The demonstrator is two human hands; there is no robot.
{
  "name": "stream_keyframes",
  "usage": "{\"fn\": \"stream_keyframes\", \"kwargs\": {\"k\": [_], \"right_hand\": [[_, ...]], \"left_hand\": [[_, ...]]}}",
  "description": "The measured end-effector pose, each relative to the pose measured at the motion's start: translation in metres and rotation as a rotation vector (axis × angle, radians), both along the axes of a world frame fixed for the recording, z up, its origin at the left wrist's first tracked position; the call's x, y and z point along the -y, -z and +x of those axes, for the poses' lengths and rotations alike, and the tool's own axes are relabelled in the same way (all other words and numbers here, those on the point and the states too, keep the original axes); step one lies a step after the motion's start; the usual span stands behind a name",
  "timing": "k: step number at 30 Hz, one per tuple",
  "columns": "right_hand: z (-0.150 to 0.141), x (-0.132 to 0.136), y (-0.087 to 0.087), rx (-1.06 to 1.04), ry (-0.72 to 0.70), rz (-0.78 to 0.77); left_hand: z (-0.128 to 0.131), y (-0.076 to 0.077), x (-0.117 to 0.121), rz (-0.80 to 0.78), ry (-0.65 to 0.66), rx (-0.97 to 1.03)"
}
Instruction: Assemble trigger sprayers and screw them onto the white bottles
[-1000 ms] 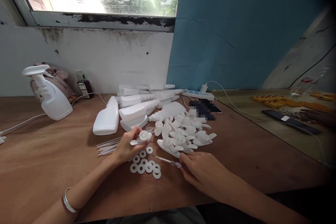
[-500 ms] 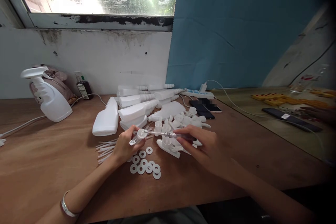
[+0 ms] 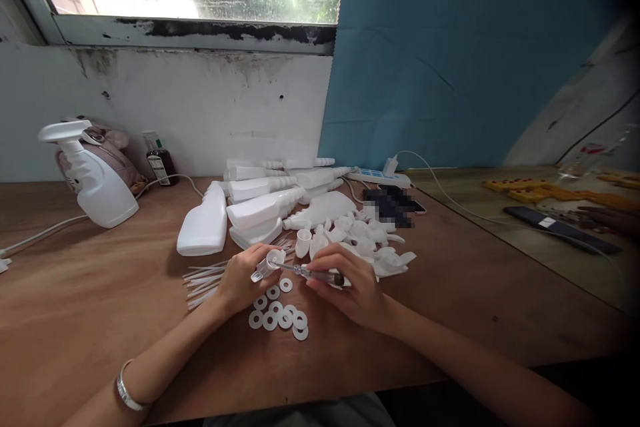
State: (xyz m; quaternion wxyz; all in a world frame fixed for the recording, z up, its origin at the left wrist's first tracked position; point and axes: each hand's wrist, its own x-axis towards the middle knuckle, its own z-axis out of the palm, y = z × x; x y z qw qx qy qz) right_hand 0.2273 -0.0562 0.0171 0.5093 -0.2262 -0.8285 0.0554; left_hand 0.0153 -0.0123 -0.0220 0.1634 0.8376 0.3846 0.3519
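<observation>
In my left hand [image 3: 245, 280] is a white spray trigger head [image 3: 274, 259], its round collar turned toward the right. My right hand [image 3: 345, 283] grips a screwdriver [image 3: 320, 275] with a clear handle, and its thin shaft reaches into the collar; the tip is hidden there. Below the hands lie several flat white washers [image 3: 285, 318]. Thin plastic tubes [image 3: 203, 283] lie beside my left wrist. Behind my right hand is a heap of white sprayer parts [image 3: 360, 233], with an upright white collar [image 3: 303, 243] at its left edge.
White empty-looking bottles [image 3: 267, 207] are piled at the back. An assembled spray bottle [image 3: 103, 180] stands at left, near a dark bottle [image 3: 161, 163]. Phones [image 3: 395, 203] and a power strip [image 3: 377, 177] lie back right. Another person's hand [image 3: 613, 217] shows at far right.
My right hand has moved left and a little down, bringing the screwdriver's handle closer to the trigger head and its shaft into the collar at a steeper tilt. My left hand keeps its hold.
</observation>
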Motion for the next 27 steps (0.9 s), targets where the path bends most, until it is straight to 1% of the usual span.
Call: {"fn": "stream_keyframes", "kwargs": {"k": [3, 6, 9, 11, 12, 14, 17, 19, 21, 27], "right_hand": [[0.0, 0.0, 0.005, 0.071, -0.047, 0.175], [0.0, -0.001, 0.009, 0.123, -0.06, 0.229], [0.002, -0.003, 0.013, 0.125, -0.062, 0.265], [0.004, -0.004, 0.015, 0.112, -0.054, 0.322], [0.005, -0.005, 0.016, 0.107, -0.05, 0.36], [0.007, -0.005, 0.017, 0.097, -0.043, 0.437], [0.009, -0.006, 0.018, 0.103, -0.049, 0.507], [0.009, -0.005, 0.017, 0.11, -0.052, 0.522], [0.008, -0.005, 0.016, 0.108, -0.054, 0.531], [0.008, -0.003, 0.013, 0.11, -0.096, 0.536]], "left_hand": [[0.001, -0.001, 0.001, -0.023, 0.029, 0.015], [0.0, -0.008, 0.002, -0.071, 0.028, 0.106], [-0.003, -0.019, 0.001, -0.126, -0.04, 0.204], [-0.006, -0.025, 0.0, -0.175, -0.075, 0.27], [-0.007, -0.027, 0.0, -0.207, -0.077, 0.303], [-0.009, -0.028, 0.0, -0.284, -0.032, 0.35], [-0.007, -0.028, 0.002, -0.363, 0.093, 0.326], [-0.006, -0.028, 0.004, -0.373, 0.148, 0.28], [-0.004, -0.027, 0.004, -0.36, 0.155, 0.241], [-0.004, -0.025, 0.001, -0.307, 0.092, 0.155]]}}
